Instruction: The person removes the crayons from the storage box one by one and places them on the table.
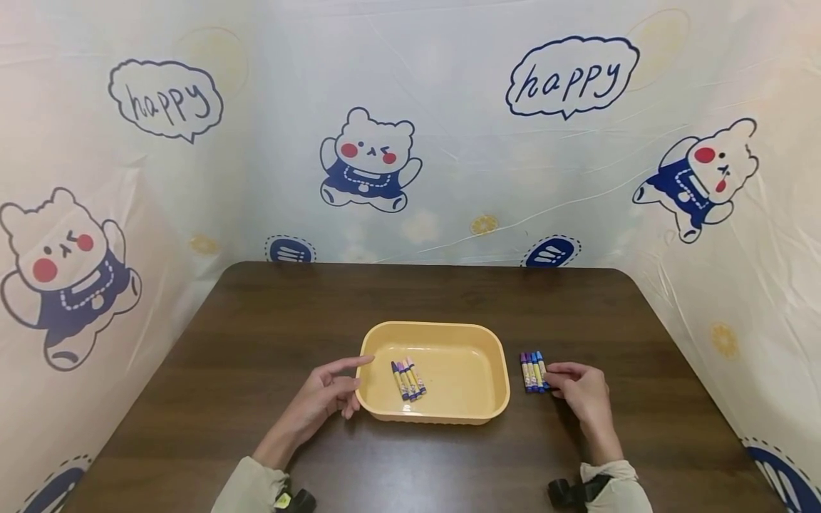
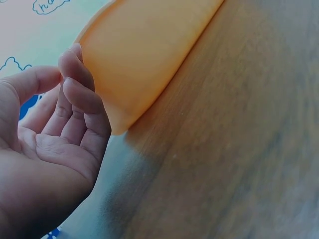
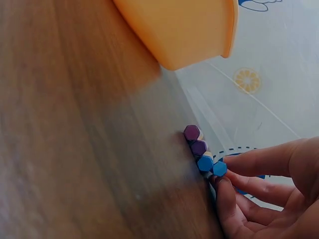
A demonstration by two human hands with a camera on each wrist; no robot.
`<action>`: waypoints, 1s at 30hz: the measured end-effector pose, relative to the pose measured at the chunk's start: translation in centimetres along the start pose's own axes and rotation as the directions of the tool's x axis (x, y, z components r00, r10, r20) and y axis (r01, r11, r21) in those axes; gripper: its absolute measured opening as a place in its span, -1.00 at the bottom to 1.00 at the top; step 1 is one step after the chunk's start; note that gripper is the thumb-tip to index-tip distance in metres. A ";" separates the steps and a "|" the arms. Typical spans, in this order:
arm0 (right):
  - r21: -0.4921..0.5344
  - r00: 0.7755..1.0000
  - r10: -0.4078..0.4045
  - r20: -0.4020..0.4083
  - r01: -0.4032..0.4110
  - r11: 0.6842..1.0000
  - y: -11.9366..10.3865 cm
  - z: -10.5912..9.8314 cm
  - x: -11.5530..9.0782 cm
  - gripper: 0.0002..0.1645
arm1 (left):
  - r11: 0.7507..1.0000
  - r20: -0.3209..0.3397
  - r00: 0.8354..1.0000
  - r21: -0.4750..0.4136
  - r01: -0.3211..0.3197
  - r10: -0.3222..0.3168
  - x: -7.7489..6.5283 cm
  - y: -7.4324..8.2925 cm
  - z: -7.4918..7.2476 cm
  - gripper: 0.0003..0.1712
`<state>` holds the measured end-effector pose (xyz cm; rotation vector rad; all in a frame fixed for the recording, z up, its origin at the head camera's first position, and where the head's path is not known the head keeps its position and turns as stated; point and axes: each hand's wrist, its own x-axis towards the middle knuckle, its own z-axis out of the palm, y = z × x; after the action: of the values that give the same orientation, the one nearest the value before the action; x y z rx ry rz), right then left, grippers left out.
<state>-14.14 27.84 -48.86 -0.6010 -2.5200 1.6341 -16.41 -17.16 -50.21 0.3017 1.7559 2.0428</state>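
A yellow plastic tray (image 1: 442,419) stands on the table. At its left end my left hand (image 1: 323,394) holds the rim, with the index finger reaching over the edge. Inside the tray, towards the left, lie several crayons (image 1: 408,379) with blue, purple and pink ends. To the tray's right, a row of crayons (image 1: 532,372) lies side by side, purple through blue. My right hand (image 1: 582,392) pinches a light blue crayon (image 3: 219,168) at the row's right end between thumb and fingers; it sits against the blue crayon (image 3: 205,163).
The dark wooden table (image 1: 417,463) reaches back to a pale printed cloth (image 1: 449,178), which also hangs along both sides. A dark strap with a camera sits on each wrist.
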 end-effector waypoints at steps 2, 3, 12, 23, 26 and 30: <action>-0.005 1.000 -0.012 0.003 0.012 1.000 0.0 0.0 0.0 -0.69 | 1.000 -0.002 1.000 0.001 -0.002 0.002 0.0 0.0 0.0 -0.42; -0.007 1.000 -0.016 0.005 0.016 1.000 0.1 0.1 0.0 -0.69 | 1.000 -0.003 1.000 0.001 -0.003 0.003 0.0 0.0 0.0 -0.41; -0.015 1.000 -0.026 0.009 0.026 1.000 0.3 0.1 -0.2 -0.75 | 1.000 -0.008 1.000 0.001 -0.001 0.001 -0.1 0.2 0.0 -0.40; -0.023 1.000 -0.016 -0.012 0.015 1.000 0.3 0.1 -0.3 -0.76 | 1.000 -0.001 1.000 0.003 -0.012 0.012 -0.2 0.2 0.1 -0.39; -0.018 0.999 -0.017 -0.027 0.017 1.000 0.1 0.0 -0.4 -0.75 | 1.000 0.002 1.000 0.006 -0.015 0.015 -0.2 0.2 0.1 -0.39; 0.001 0.998 -0.041 -0.037 0.041 0.999 -0.3 0.1 -0.5 -0.73 | 1.000 0.002 1.000 0.011 -0.015 0.015 -0.1 0.2 0.0 -0.39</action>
<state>-13.82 27.48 -48.55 -0.5696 -2.4879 1.5961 -16.29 -17.21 -50.03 0.3210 1.7698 2.0428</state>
